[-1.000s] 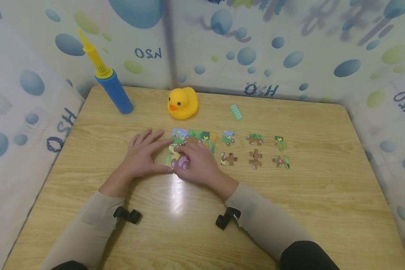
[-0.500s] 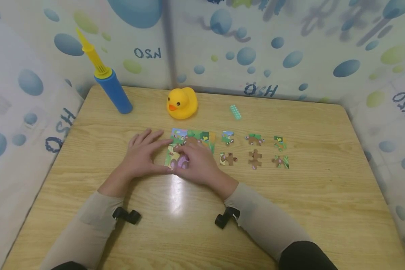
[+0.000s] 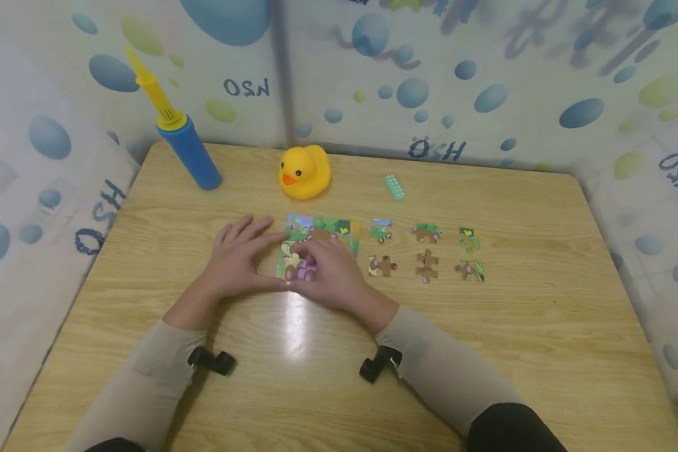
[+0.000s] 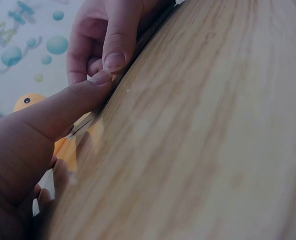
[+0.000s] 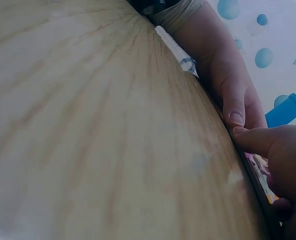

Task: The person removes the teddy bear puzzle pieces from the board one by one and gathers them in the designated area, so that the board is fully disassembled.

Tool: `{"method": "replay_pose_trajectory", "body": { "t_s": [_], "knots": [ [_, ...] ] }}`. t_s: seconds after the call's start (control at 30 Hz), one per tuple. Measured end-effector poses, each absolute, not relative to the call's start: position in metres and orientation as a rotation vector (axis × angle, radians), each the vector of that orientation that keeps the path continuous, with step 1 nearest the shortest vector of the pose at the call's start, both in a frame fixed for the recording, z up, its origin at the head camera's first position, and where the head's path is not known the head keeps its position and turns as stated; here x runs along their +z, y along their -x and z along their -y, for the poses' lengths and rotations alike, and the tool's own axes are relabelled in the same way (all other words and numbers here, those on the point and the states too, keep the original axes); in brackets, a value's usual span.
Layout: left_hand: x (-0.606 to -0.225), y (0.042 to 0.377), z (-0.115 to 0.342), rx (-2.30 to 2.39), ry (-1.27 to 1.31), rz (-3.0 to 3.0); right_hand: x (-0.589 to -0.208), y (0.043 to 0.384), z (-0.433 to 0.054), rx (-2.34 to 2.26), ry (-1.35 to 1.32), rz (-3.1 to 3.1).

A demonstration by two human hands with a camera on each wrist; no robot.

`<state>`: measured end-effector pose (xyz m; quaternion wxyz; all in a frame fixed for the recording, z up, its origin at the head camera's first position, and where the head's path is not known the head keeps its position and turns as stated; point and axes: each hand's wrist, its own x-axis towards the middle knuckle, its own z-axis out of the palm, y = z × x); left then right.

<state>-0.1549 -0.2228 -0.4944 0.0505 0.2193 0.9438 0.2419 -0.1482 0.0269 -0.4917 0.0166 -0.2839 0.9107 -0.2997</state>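
The bear-picture puzzle board [image 3: 347, 246] lies flat on the table, partly hidden by my right hand. My left hand [image 3: 234, 257] rests at the board's left side, fingers spread and its thumb along the near edge. With curled fingers my right hand [image 3: 336, 273] holds a small purple-and-brown jigsaw piece [image 3: 305, 274] down against the lower part of the board. In the left wrist view the thumbs of the left hand [image 4: 52, 115] and right hand [image 4: 110, 30] meet at their tips. To the right several loose jigsaw pieces [image 3: 427, 266] lie in two rows.
A yellow rubber duck [image 3: 305, 172] stands behind the board. The blue and yellow hand pump [image 3: 189, 150] is at the back left, and a mint toy brick [image 3: 394, 187] lies at the back. Patterned sheets [image 3: 316, 75] surround the wooden table [image 3: 514, 351].
My right index finger has bent slightly, and the purple-and-brown piece under it has shifted a little, with its outline showing more clearly. My left hand stays in place.
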Motion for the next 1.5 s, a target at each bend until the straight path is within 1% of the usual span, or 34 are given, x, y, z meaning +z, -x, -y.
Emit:
{"method": "replay_pose_trajectory", "body": {
  "t_s": [0.43, 0.67, 0.9, 1.03, 1.3, 1.5],
  "knots": [
    [-0.494, 0.155, 0.222, 0.730, -0.654, -2.882, -0.495, 0.142, -0.030, -1.095, 1.032, -2.865],
    [-0.494, 0.154, 0.223, 0.737, -0.670, -2.888, -0.495, 0.142, -0.032, -1.047, 1.122, -2.878],
    [-0.495, 0.155, 0.223, 0.724, -0.659, -2.884, -0.495, 0.142, -0.036, -0.902, 1.154, -2.926],
    [-0.496, 0.156, 0.223, 0.713, -0.654, -2.879, -0.498, 0.141, -0.039, -0.909, 1.167, -2.941],
    [-0.496, 0.156, 0.221, 0.714, -0.656, -2.882, -0.499, 0.130, -0.055, -1.032, 1.148, -2.982],
    [-0.493, 0.154, 0.223, 0.719, -0.664, -2.875, -0.500, 0.123, -0.074, -1.098, 1.192, -2.955]
  ]
}}
